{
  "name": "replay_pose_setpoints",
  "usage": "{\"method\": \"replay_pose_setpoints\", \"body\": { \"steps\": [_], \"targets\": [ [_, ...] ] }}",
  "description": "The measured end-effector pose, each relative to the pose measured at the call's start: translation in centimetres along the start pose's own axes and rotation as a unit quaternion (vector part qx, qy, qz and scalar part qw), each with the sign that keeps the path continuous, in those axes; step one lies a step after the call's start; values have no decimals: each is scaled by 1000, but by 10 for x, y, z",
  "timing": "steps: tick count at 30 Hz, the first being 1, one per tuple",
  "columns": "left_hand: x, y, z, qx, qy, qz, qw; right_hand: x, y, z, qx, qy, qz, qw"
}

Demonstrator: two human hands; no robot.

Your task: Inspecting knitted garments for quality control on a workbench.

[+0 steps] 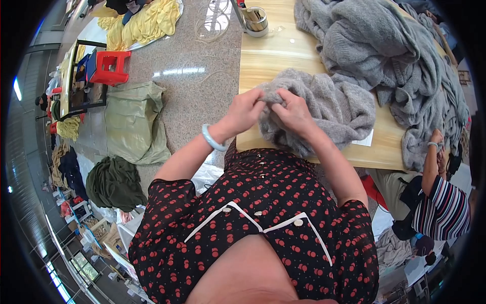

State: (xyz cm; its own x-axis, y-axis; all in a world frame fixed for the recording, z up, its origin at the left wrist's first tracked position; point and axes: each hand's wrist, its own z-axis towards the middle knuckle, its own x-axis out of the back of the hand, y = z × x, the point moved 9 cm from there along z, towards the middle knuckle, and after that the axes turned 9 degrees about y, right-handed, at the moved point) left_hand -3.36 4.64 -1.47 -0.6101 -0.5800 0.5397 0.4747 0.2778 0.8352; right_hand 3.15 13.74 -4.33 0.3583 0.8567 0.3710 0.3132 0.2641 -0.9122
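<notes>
A grey knitted garment (329, 99) lies bunched at the near left part of the wooden table (283, 53). My left hand (245, 110), with a pale bangle on its wrist, pinches the garment's left edge. Close beside it, my right hand (294, 112) grips the same edge between thumb and fingers. A small fold of knit is raised between the two hands. The rest of the garment spreads to the right in loose folds, and its exact kind cannot be made out.
A big heap of grey knitwear (369, 45) covers the table's far right. A tin of tools (255, 21) stands at the far left corner. At right, a co-worker in a striped top (443, 207) handles grey knit. Left on the floor are a red stool (110, 67) and a green sack (132, 121).
</notes>
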Motion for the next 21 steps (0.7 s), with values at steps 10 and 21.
{"method": "replay_pose_setpoints", "body": {
  "steps": [10, 21],
  "targets": [
    [59, -12, -8, 298, -20, -496, 815, 84, 43, -11, 65, 86, -193, 975],
    [106, 5, -14, 234, 56, -636, 734, 124, 118, -18, -82, 98, -309, 942]
  ]
}}
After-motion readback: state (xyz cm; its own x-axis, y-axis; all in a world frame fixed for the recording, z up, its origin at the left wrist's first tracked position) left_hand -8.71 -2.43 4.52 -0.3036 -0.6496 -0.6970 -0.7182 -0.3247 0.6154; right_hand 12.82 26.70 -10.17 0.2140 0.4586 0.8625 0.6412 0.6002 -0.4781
